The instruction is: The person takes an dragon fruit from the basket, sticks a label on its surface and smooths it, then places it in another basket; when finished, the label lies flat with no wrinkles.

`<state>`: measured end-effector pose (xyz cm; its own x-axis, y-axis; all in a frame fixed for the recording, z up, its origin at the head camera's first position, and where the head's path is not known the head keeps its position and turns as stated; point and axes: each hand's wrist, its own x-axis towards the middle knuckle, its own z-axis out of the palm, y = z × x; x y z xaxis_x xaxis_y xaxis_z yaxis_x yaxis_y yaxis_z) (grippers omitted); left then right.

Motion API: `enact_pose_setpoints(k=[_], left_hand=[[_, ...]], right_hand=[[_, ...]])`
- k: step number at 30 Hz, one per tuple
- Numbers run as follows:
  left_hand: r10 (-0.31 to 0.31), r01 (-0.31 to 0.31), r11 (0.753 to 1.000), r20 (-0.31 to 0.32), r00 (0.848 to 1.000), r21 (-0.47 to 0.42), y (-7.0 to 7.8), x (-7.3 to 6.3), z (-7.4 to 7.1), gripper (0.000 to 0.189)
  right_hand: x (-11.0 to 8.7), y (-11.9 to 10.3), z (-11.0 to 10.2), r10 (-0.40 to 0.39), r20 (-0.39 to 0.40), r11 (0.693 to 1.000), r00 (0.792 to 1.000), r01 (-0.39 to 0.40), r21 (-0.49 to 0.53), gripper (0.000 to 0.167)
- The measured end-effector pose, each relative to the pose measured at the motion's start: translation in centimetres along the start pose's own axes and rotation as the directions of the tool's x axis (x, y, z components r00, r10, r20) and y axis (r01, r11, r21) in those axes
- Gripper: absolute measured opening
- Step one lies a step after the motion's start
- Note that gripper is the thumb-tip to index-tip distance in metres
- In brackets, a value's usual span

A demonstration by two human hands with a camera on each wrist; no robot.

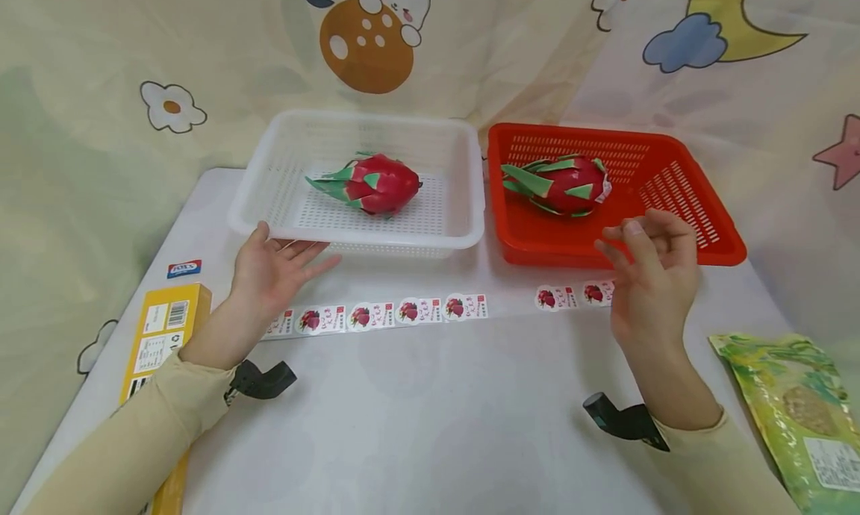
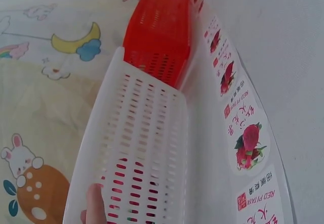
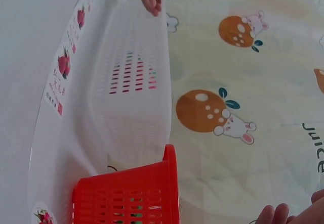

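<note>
Dragon fruit (image 1: 386, 185), head view: two, one in the white basket (image 1: 376, 239), one in the red basket (image 1: 558, 255), far edge of the table (image 1: 430, 410); seven stickers (image 1: 359, 317) showing. Left hand (image 1: 265, 278) pinches the white rim, right hand (image 1: 652, 283) is loose and empty. Left wrist: probably basket-steadying; next move needs it level imo. Right wrist: both baskets again.
</note>
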<state>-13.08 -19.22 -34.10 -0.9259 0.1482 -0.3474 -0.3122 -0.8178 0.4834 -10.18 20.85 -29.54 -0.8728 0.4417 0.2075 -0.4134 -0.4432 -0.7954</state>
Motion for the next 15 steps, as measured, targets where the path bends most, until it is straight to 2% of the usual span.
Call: enact_pose_setpoints(k=[4, 6, 8, 9, 11, 13, 15], left_hand=[[0.043, -0.044, 0.999, -0.030, 0.999, -0.011, -0.7, 0.4, 0.4, 0.058], [0.064, -0.064, 0.998, -0.047, 0.997, 0.003, -0.9, 0.5, 0.6, 0.059], [0.079, -0.079, 0.997, -0.064, 0.995, 0.001, -1.2, 0.6, 0.8, 0.061], [0.082, -0.083, 0.997, -0.072, 0.994, -0.006, -1.3, 0.7, 0.9, 0.061], [0.085, -0.088, 0.995, -0.084, 0.993, -0.037, -1.4, 0.8, 1.0, 0.063], [0.083, -0.089, 0.994, -0.094, 0.992, -0.060, -1.5, 0.9, 1.1, 0.064], [0.085, -0.092, 0.994, -0.102, 0.991, -0.067, -1.6, 1.0, 1.3, 0.064]], right_hand=[[0.6, 1.0, 1.7, 0.090, 0.114, 0.994, 0.989, -0.082, -0.067, 0.028], [1.1, 1.5, 2.7, 0.140, 0.194, 0.982, 0.971, -0.112, -0.152, 0.028], [1.7, 1.9, 3.8, 0.192, 0.267, 0.951, 0.944, -0.112, -0.287, 0.030], [2.0, 2.0, 4.5, 0.222, 0.292, 0.925, 0.930, -0.106, -0.366, 0.031], [2.8, 2.2, 5.8, 0.291, 0.327, 0.846, 0.899, -0.083, -0.526, 0.035], [3.6, 2.3, 7.5, 0.358, 0.347, 0.740, 0.867, -0.036, -0.672, 0.039], [4.5, 2.4, 9.2, 0.432, 0.362, 0.621, 0.826, 0.018, -0.784, 0.043]])
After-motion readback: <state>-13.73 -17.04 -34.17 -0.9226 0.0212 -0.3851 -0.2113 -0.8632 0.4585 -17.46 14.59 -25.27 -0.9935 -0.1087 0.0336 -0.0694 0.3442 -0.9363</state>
